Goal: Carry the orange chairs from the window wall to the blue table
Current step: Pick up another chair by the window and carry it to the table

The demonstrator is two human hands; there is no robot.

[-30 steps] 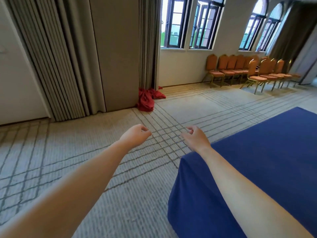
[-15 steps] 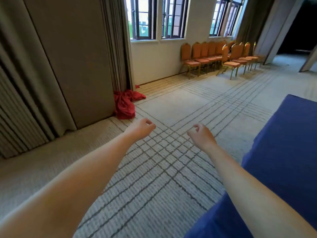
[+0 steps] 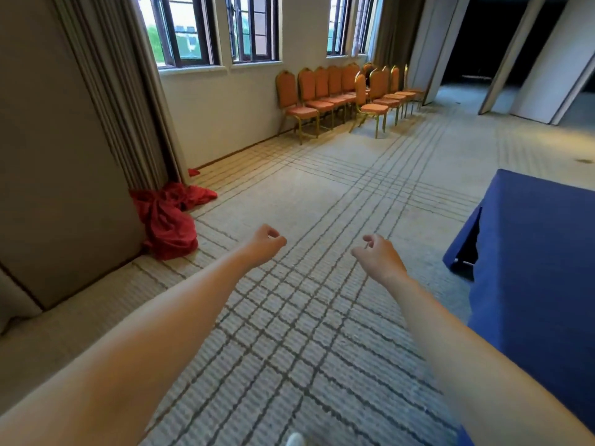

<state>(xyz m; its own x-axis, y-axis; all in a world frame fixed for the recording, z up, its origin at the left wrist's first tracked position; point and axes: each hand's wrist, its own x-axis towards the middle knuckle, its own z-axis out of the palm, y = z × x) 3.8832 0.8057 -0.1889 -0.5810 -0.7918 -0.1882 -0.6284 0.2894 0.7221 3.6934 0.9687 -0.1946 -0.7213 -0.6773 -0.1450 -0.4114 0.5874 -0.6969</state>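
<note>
Head view: left hand [image 3: 264,244] and right hand [image 3: 378,257] out front, both grips loosely curled, empty. Over the last second the blue table [image 3: 531,252] slid to my right edge. The orange chairs [image 3: 338,91] are now ahead along the window wall [image 3: 222,104], well apart from my hands, so I read this as the approach leg.

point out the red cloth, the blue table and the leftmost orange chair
red cloth [image 3: 167,223]: head view, middle of the heap
blue table [image 3: 534,252]: head view, bare top of its cover
leftmost orange chair [image 3: 301,112]: head view, its seat cushion
</note>
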